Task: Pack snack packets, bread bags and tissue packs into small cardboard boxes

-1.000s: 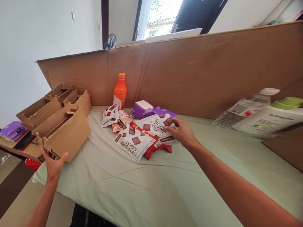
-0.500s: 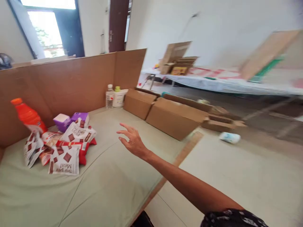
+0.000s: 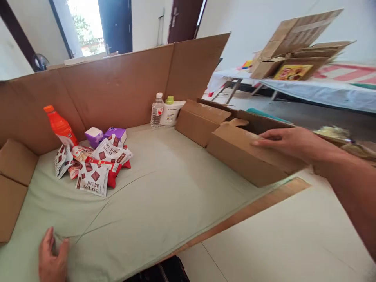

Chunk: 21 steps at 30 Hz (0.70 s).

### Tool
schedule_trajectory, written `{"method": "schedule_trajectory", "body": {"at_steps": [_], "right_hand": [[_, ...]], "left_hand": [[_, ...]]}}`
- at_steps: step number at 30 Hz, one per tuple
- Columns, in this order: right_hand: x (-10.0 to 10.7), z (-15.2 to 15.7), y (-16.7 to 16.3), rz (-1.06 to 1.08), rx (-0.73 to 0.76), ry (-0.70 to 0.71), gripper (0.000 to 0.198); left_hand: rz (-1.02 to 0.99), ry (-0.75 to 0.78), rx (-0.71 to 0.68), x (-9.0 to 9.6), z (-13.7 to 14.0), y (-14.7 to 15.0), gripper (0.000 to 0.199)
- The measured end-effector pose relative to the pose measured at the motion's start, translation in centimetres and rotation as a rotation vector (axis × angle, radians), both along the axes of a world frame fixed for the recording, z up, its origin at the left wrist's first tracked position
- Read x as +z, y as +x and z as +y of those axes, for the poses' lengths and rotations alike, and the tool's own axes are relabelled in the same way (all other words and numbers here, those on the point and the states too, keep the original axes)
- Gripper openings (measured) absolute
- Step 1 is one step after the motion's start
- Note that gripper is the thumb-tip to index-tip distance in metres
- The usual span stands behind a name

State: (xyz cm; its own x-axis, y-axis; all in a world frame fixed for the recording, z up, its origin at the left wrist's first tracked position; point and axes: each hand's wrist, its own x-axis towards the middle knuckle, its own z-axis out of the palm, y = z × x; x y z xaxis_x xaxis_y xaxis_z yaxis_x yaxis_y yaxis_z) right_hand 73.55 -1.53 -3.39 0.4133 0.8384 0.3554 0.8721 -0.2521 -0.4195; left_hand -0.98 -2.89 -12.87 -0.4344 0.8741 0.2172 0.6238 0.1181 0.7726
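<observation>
My right hand (image 3: 289, 141) is over the brown cardboard box (image 3: 243, 152) on the table's right side, its fingers stretched out across the top edge. Whether it presses on the cardboard is hard to tell. Low on the left, my left hand (image 3: 53, 256) hovers over or rests on the green cloth (image 3: 164, 196), thumb and fingers apart and nothing between them. Beyond it lies a pile of snack packets, with a white "Super Meal" packet (image 3: 92, 178) in front. Behind the pile are two purple cartons (image 3: 116, 134) and a tilted orange bottle (image 3: 61, 125).
A clear water bottle (image 3: 157, 111) and a white bottle with a green cap (image 3: 170, 113) stand by the cardboard wall (image 3: 117, 86). Another cardboard panel (image 3: 14, 172) borders the left. A second table (image 3: 326, 88) with boxes stands across the room.
My right hand has moved right, from above the cloth to the cardboard box. My left hand has come into view at lower left. The camera has turned left.
</observation>
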Motion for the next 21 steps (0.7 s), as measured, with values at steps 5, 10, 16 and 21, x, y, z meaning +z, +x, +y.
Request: {"method": "schedule_trajectory", "body": {"at_steps": [5, 10, 16, 21], "right_hand": [[1.7, -1.9, -7.1, -0.214, 0.176, 0.034, 0.025], [5.4, -3.8, -21.3, -0.243, 0.639, 0.018, 0.029], [6.7, -6.3, -34.2, -0.228, 1.217, 0.023, 0.032], [8.9, -6.0, -36.6, 0.011, 1.488, -0.171, 0.033]], "left_hand": [[0.087, 0.114, -0.202, 1.4, 0.0, 4.9, 0.055], [0.162, 0.255, -0.652, 2.9, -0.4, 9.2, 0.065], [-0.079, 0.085, -1.032, 3.6, -1.3, 9.8, 0.13], [-0.278, -0.045, -1.048, 3.8, -2.9, 6.4, 0.137]]}}
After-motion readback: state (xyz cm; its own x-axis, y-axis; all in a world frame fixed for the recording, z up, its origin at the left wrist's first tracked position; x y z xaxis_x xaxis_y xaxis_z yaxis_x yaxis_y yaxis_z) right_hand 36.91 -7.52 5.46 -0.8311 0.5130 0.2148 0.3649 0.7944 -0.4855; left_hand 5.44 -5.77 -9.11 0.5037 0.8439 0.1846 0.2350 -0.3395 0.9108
